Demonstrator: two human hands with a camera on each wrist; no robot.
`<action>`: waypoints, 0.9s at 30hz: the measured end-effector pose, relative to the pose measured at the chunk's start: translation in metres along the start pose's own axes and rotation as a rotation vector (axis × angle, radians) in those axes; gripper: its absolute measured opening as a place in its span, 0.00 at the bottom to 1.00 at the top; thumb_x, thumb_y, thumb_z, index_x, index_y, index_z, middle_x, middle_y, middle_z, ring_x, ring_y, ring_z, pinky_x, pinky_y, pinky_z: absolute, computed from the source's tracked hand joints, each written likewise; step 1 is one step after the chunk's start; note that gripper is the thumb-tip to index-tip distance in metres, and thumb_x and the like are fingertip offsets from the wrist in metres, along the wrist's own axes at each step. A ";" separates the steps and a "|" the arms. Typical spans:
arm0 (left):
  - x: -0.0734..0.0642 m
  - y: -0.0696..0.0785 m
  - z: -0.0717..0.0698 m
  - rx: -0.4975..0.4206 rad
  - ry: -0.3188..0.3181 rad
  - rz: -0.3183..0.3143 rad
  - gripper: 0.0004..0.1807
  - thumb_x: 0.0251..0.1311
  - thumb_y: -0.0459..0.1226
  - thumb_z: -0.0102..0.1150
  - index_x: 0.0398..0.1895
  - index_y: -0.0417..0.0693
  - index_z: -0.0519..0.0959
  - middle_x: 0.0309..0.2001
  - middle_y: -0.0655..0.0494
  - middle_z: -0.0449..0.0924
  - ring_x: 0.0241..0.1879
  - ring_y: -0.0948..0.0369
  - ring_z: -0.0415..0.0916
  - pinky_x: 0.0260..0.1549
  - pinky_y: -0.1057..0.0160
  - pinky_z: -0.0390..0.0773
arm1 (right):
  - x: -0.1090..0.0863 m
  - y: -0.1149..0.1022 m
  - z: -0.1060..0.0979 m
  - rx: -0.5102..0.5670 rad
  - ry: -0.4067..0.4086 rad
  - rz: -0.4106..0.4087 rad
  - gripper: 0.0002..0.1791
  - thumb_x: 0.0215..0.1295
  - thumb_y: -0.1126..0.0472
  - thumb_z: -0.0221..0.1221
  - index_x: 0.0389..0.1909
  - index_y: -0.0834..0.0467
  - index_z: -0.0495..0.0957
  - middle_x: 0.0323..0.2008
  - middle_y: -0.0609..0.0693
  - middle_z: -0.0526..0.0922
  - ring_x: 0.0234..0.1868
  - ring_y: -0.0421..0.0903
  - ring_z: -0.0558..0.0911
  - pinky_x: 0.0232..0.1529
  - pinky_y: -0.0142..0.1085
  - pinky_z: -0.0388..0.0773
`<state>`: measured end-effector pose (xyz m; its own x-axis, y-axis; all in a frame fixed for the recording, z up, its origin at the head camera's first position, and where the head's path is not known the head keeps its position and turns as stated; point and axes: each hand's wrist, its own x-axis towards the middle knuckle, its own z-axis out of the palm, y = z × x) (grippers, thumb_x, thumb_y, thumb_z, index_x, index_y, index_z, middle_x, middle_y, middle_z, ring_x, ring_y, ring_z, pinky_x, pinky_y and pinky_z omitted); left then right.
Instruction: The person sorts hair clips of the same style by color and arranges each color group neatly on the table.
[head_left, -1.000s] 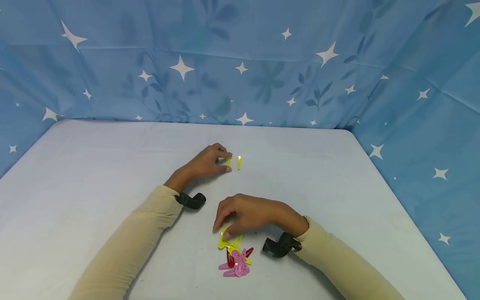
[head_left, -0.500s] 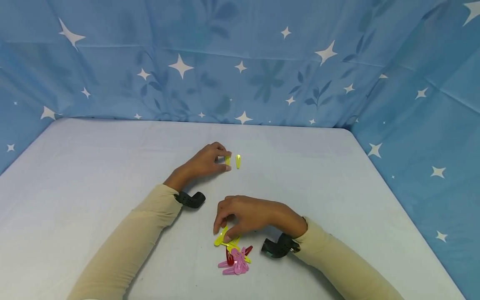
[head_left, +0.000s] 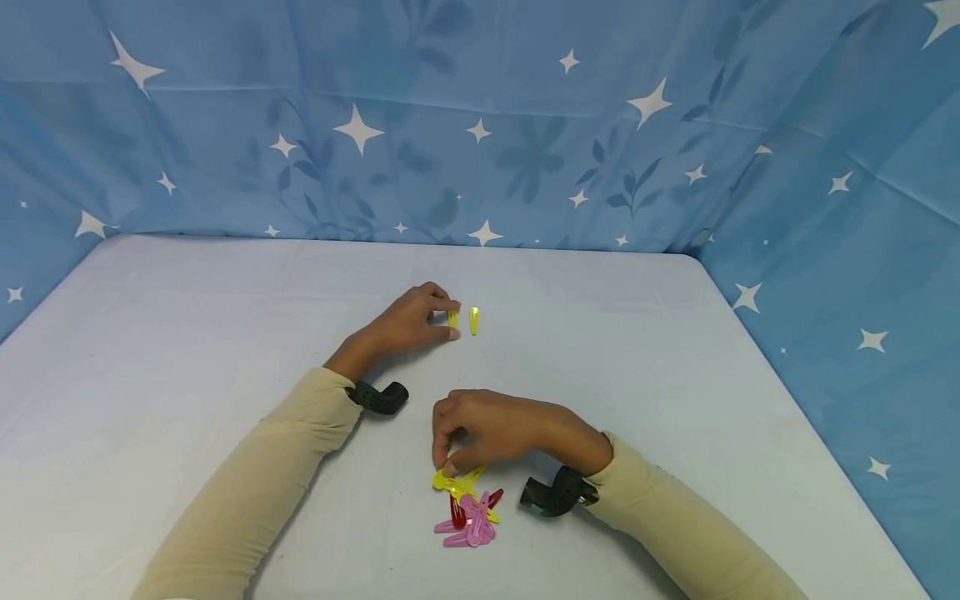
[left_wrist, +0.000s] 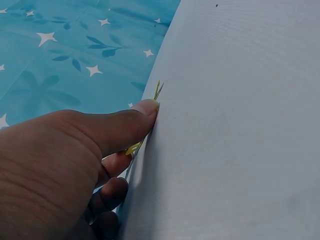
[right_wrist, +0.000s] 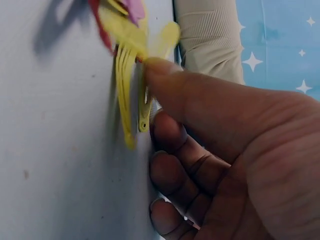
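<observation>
My left hand (head_left: 411, 320) is far out on the white table, its thumb and fingertips at the two ends of a yellow snap hair clip (head_left: 453, 320). A second yellow hair clip (head_left: 474, 321) lies upright just right of those fingertips. Nearer to me, my right hand (head_left: 487, 427) pinches a yellow hair clip (right_wrist: 167, 37) at the top of a small pile. More yellow clips (right_wrist: 125, 95) lie under its thumb in the right wrist view. Pink clips (head_left: 477, 527) and dark red clips (head_left: 457, 512) make up the rest of the pile.
The white table (head_left: 637, 358) has a blue curtain (head_left: 450, 125) with stars behind it and along its right side. Black wrist cameras sit on the left wrist (head_left: 382, 398) and the right wrist (head_left: 557, 493).
My right thumb and index finger have closed on a yellow clip at the pile's top, which has shifted and turned. My left hand stays at its clip.
</observation>
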<state>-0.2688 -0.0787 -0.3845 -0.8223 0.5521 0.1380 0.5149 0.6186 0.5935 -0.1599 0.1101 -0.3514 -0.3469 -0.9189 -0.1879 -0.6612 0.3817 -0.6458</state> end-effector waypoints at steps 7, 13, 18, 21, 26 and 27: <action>0.000 0.001 0.000 0.005 -0.001 0.001 0.27 0.59 0.39 0.68 0.60 0.38 0.77 0.54 0.41 0.72 0.44 0.51 0.71 0.46 0.53 0.72 | 0.001 0.000 -0.001 0.011 -0.003 0.006 0.07 0.62 0.65 0.65 0.31 0.48 0.84 0.32 0.36 0.77 0.41 0.34 0.71 0.49 0.29 0.66; 0.000 0.001 0.000 0.006 0.002 -0.001 0.27 0.59 0.40 0.67 0.60 0.38 0.77 0.54 0.41 0.72 0.44 0.51 0.71 0.45 0.53 0.72 | 0.001 0.001 -0.001 0.060 0.015 0.059 0.09 0.64 0.67 0.62 0.32 0.48 0.81 0.31 0.37 0.78 0.38 0.35 0.72 0.44 0.29 0.71; 0.000 0.001 0.001 0.009 0.002 0.011 0.26 0.59 0.40 0.67 0.60 0.38 0.77 0.54 0.40 0.72 0.43 0.51 0.72 0.45 0.53 0.72 | 0.001 0.002 0.001 0.096 0.040 0.048 0.10 0.67 0.68 0.59 0.43 0.52 0.82 0.33 0.39 0.76 0.37 0.35 0.73 0.43 0.29 0.71; 0.000 0.002 0.000 0.016 -0.001 0.012 0.26 0.59 0.40 0.67 0.60 0.38 0.77 0.54 0.40 0.72 0.44 0.51 0.72 0.45 0.53 0.72 | 0.000 0.004 0.000 0.096 0.069 0.020 0.11 0.68 0.69 0.58 0.46 0.54 0.82 0.35 0.39 0.77 0.38 0.35 0.73 0.45 0.28 0.72; -0.001 0.002 -0.001 0.020 0.000 0.011 0.26 0.60 0.39 0.67 0.60 0.38 0.77 0.54 0.40 0.72 0.43 0.51 0.71 0.45 0.53 0.71 | -0.001 0.009 -0.003 0.133 0.133 0.029 0.06 0.66 0.67 0.61 0.40 0.55 0.83 0.36 0.39 0.80 0.37 0.35 0.76 0.44 0.29 0.75; -0.001 0.002 -0.002 0.018 0.000 0.012 0.26 0.60 0.39 0.67 0.59 0.38 0.77 0.54 0.40 0.72 0.43 0.51 0.71 0.45 0.53 0.71 | -0.002 0.010 -0.004 0.140 0.143 0.032 0.06 0.66 0.67 0.61 0.39 0.55 0.83 0.35 0.39 0.80 0.37 0.35 0.76 0.43 0.29 0.75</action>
<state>-0.2674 -0.0791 -0.3824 -0.8163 0.5592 0.1451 0.5287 0.6219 0.5777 -0.1684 0.1157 -0.3544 -0.4640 -0.8790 -0.1098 -0.5530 0.3842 -0.7393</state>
